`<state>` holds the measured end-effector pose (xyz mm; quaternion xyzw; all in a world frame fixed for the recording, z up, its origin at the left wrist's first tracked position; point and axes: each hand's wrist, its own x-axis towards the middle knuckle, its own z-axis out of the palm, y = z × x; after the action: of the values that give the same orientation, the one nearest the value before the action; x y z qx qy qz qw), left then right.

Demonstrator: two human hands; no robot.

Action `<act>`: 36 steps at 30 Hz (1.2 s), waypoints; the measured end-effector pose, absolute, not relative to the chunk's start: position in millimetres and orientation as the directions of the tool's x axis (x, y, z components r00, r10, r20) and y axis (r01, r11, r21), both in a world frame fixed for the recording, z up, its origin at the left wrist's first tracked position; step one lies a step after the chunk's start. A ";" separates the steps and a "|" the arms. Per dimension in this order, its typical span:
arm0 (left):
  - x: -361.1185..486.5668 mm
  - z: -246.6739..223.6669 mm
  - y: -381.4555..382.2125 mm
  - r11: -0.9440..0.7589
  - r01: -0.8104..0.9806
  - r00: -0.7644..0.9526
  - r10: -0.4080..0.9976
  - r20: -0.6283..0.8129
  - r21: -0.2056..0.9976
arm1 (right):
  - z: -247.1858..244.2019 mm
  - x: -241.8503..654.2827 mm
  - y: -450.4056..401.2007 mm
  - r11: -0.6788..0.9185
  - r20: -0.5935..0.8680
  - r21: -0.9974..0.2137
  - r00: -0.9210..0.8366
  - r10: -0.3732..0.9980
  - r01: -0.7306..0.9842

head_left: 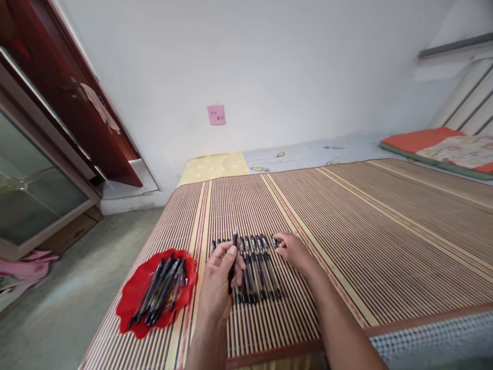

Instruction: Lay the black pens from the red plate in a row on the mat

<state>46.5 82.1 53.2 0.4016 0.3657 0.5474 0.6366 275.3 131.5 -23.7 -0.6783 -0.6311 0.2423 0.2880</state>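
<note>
My left hand (pixel 223 272) is closed around a black pen (pixel 235 237), its bare tip pointing up and away from me. At the right end of a row of small dark caps (pixel 253 242), my right hand (pixel 290 252) pinches a pen cap (pixel 275 241) at or just above the mat. Nearer to me lie several clear-barrelled pens (pixel 265 275) side by side, partly hidden behind my left hand. Left of that hand, a red scalloped plate (pixel 129 293) bears a loose pile of black pens (pixel 164 288).
The striped bamboo mat (pixel 339 231) covers the bed. Folded orange and floral bedding (pixel 423 139) lies at the far right. A pink note (pixel 216 115) is stuck on the white wall (pixel 269 61). To the left are a dark red door (pixel 77 92) and a glass-fronted cabinet (pixel 31 190).
</note>
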 end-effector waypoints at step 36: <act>66.3 50.3 76.8 0.137 -0.359 0.211 0.976 -0.063 0.923 | 26.7 259.3 111.7 0.124 0.125 -0.945 -0.016 0.992 0.302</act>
<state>66.3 76.8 50.3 0.4170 0.3699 0.5078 0.6569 259.3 111.7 26.7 -0.5388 -0.6002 0.3845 0.4489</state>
